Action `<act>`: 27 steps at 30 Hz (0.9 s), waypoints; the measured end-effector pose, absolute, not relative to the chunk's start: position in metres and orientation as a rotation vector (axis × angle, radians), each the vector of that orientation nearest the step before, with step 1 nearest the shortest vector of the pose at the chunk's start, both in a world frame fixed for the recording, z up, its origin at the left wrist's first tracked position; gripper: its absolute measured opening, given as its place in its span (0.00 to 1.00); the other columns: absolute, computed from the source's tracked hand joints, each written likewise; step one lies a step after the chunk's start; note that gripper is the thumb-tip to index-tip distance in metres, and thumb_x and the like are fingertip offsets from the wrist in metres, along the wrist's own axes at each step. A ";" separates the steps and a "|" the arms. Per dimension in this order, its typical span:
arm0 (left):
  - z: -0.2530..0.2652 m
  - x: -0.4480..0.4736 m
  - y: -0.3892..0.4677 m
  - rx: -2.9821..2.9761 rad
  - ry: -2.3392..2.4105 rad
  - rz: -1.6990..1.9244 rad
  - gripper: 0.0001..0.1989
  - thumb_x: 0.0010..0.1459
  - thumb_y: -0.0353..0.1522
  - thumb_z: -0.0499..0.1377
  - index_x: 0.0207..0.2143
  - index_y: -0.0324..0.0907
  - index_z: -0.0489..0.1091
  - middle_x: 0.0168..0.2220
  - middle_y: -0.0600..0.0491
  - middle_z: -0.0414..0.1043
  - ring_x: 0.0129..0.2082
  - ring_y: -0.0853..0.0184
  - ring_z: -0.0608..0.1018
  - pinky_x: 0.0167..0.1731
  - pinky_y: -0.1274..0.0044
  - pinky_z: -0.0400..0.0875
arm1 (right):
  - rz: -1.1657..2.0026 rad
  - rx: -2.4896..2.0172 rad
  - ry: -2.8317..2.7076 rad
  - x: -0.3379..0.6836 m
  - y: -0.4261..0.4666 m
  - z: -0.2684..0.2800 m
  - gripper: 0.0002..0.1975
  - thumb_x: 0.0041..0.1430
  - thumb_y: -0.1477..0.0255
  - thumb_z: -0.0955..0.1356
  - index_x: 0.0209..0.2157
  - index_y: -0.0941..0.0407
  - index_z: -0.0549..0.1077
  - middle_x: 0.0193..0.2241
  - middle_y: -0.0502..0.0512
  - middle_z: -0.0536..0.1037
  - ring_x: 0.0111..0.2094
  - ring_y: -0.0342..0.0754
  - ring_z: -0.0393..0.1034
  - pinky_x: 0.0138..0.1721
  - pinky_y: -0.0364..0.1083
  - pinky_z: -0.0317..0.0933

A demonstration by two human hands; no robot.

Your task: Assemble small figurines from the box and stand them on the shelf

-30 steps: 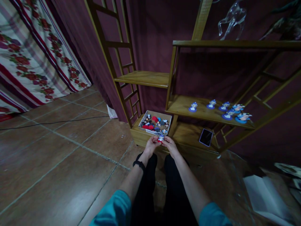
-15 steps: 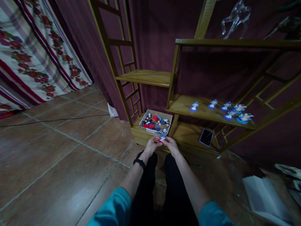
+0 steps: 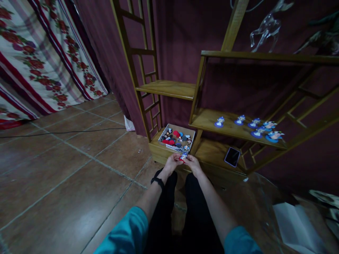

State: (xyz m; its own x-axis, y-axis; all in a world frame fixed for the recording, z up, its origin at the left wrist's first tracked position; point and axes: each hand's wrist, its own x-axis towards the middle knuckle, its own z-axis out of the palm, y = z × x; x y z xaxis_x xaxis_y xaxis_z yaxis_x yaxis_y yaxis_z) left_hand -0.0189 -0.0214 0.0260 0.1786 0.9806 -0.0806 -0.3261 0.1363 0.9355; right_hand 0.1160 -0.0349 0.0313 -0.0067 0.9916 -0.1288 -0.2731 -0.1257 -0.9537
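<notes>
Between my two hands is a small cartoon figurine [image 3: 184,155] with a purple hat, white body and red base. My left hand [image 3: 172,162] pinches it from the left, fingers closed at the base. From the other side my right hand [image 3: 194,163] grips it with closed fingertips. Just beyond them, an open cardboard box [image 3: 194,135] on the low shelf holds several loose figurines and round red, blue and dark bases. Several finished-looking figurines [image 3: 219,122] stand upright on round purple or blue bases on the shelf to the right.
The wooden shelf unit [image 3: 166,88] stands before a dark red curtain. A phone [image 3: 232,156] lies on the lower shelf. A clear horse statuette [image 3: 266,30] stands on the top shelf. A black cable [image 3: 63,133] crosses the tiled floor; white packaging [image 3: 296,224] lies at the lower right.
Both hands keep hold of the figurine in nearly the same place. The camera view has tilted slightly, so the shelves appear a little lower and further right.
</notes>
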 end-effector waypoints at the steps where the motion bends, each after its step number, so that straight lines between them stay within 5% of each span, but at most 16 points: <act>1: 0.026 -0.019 -0.022 0.951 0.893 1.163 0.20 0.30 0.26 0.69 0.31 0.38 0.69 0.27 0.53 0.74 0.27 0.69 0.74 0.34 0.74 0.68 | 1.416 -1.075 -0.929 0.116 -0.036 0.033 0.21 0.36 0.61 0.73 0.34 0.57 0.74 0.34 0.54 0.77 0.36 0.49 0.71 0.39 0.48 0.66; 6: 0.030 -0.020 -0.025 0.926 0.893 1.199 0.20 0.33 0.27 0.69 0.32 0.38 0.70 0.29 0.52 0.74 0.29 0.69 0.75 0.36 0.74 0.67 | 1.452 -0.969 -0.883 0.115 -0.041 0.037 0.24 0.37 0.64 0.74 0.40 0.54 0.73 0.42 0.55 0.76 0.42 0.51 0.70 0.43 0.49 0.65; 27: 0.031 -0.022 -0.021 0.861 0.866 1.178 0.18 0.35 0.28 0.68 0.34 0.37 0.71 0.32 0.49 0.75 0.31 0.68 0.75 0.38 0.74 0.66 | 1.438 -0.988 -1.008 0.116 -0.035 0.035 0.20 0.38 0.66 0.73 0.38 0.54 0.74 0.37 0.52 0.78 0.39 0.50 0.71 0.44 0.48 0.62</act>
